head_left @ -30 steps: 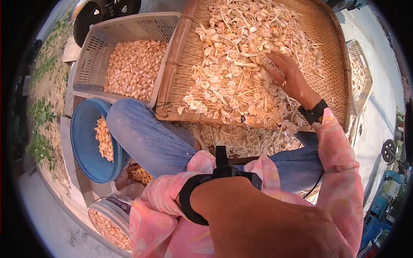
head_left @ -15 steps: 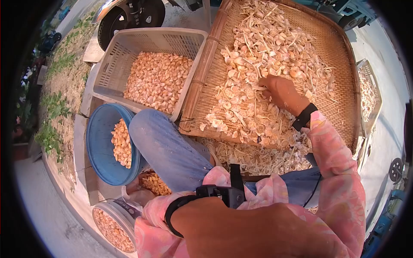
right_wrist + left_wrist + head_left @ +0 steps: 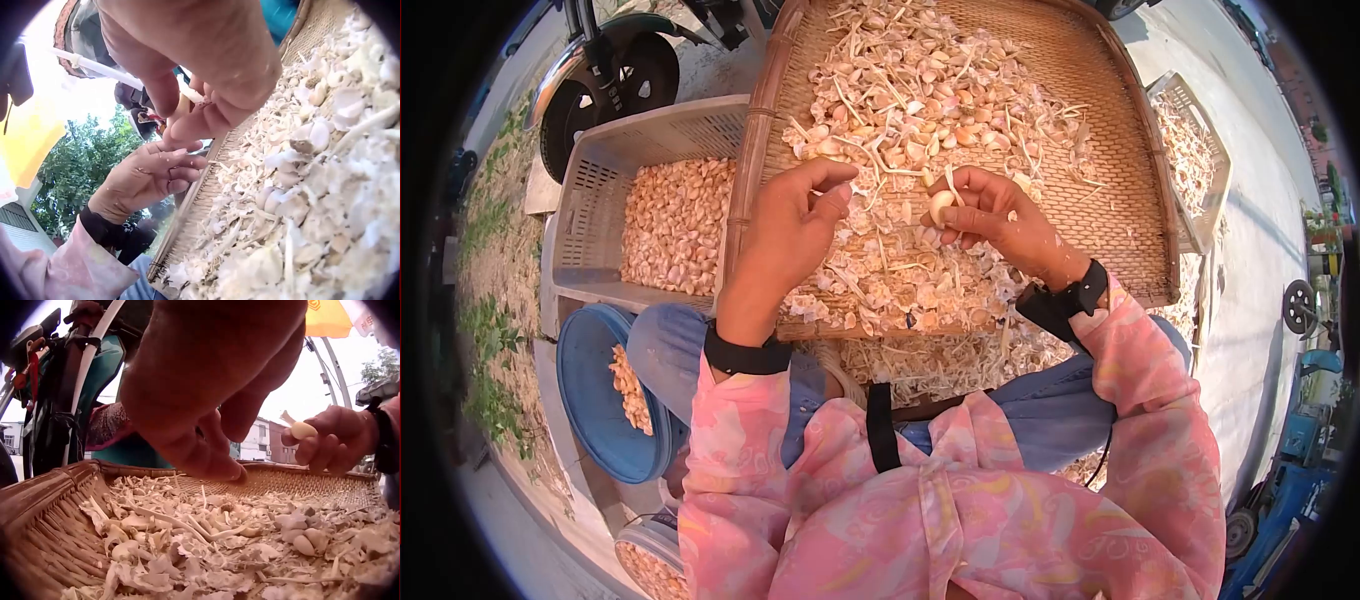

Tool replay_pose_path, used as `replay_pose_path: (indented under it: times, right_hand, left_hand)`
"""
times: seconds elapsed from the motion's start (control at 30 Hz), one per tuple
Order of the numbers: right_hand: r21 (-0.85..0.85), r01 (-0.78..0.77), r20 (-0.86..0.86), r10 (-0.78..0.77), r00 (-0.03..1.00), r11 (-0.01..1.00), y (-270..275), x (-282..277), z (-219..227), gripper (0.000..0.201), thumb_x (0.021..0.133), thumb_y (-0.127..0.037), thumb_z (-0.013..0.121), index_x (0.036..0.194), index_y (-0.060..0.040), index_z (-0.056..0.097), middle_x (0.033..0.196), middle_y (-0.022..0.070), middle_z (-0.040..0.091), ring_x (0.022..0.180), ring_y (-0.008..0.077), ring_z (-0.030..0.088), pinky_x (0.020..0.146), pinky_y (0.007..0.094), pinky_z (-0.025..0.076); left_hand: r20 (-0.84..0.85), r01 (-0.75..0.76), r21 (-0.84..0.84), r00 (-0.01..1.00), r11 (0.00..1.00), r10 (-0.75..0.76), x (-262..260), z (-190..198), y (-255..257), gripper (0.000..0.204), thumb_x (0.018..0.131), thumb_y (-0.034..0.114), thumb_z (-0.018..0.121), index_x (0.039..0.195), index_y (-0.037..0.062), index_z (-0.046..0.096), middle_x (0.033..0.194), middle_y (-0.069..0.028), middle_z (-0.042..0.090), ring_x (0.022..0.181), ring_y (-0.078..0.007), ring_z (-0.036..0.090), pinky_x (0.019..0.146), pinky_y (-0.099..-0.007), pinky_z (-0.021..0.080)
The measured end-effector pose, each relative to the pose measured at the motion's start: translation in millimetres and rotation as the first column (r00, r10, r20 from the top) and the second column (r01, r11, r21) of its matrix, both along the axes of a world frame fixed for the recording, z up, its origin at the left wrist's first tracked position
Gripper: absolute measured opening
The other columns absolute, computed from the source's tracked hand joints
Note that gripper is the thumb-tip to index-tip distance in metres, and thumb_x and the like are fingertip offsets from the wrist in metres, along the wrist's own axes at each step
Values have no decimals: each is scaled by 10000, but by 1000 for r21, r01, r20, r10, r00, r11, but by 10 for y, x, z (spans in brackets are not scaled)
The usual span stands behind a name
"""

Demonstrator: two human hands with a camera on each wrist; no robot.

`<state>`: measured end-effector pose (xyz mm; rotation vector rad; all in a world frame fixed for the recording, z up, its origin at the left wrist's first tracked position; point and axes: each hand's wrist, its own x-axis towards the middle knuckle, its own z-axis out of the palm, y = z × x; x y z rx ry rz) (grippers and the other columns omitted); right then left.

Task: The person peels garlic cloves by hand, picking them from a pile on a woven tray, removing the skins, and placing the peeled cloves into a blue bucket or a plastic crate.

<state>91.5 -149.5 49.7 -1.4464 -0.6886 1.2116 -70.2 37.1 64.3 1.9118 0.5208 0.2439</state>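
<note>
My right hand (image 3: 1010,225) pinches a pale garlic clove (image 3: 941,207) between thumb and fingers, above the near half of a woven bamboo tray (image 3: 1122,120). The clove (image 3: 304,430) also shows in the left wrist view, with a bit of stalk standing up from it. To its left, my left hand (image 3: 790,230) hovers over the tray, its fingers loosely bent and nothing visible between them. In the right wrist view the left hand (image 3: 147,178) is below the right one. Beneath both hands lie garlic cloves (image 3: 960,110) mixed with papery skins and dry stalks.
A plastic crate (image 3: 600,200) of cloves adjoins the tray's left side. Nearer stand a blue bucket (image 3: 580,400) and a white bucket (image 3: 662,535), both holding cloves. Another crate (image 3: 1215,190) with skins is at right. Skins (image 3: 940,365) lie below the tray's front edge.
The left hand has swung up from low in front of the body to over the tray. The right hand, earlier in the garlic pile, now holds a clove. The head view has shifted.
</note>
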Motion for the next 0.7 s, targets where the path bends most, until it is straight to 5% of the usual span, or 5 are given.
replay_pose_path:
  times: [0.23,0.5,0.6,0.63,0.7]
  right_hand:
    - [9,365,-330,-341,880,931,-315,265,-170,182,878,-146,568,1021,-56,501,939,121,633,701,74,620,558,159,495]
    - [-8,364,-458,-327,827,931,-297,205,-121,167,876,-204,587,973,-83,525,943,93,648,705,58,598,587,168,466]
    - [-29,371,-444,-344,827,928,-275,155,-117,154,874,-210,590,956,-89,539,911,77,646,674,51,577,577,167,449]
    - [-40,373,-433,-353,830,927,-263,130,-114,150,873,-212,592,948,-91,544,893,68,646,658,47,567,570,166,440]
    - [-19,373,-327,-359,874,927,-232,92,-123,144,871,-213,594,936,-94,549,832,36,630,625,39,535,548,165,412]
  left_hand:
    - [-139,210,598,978,773,-158,1011,-624,-266,208,749,103,606,941,23,625,849,-224,602,799,-348,595,721,-394,472]
    - [-359,352,633,922,689,-141,1011,-592,-433,201,772,40,544,962,13,604,849,-205,608,774,-321,614,670,-395,486]
    - [-153,49,-35,987,998,-54,872,-582,-286,241,848,68,532,1076,0,569,837,-159,630,686,-202,624,574,-310,496]
    - [-116,-17,-338,993,941,-24,816,-500,-262,276,903,90,500,1153,-26,522,839,-109,629,632,-107,594,521,-216,491]
    - [-26,-8,-676,1000,737,-12,625,-312,-256,279,910,76,480,1163,-38,512,842,-114,630,631,-110,596,544,-194,502]
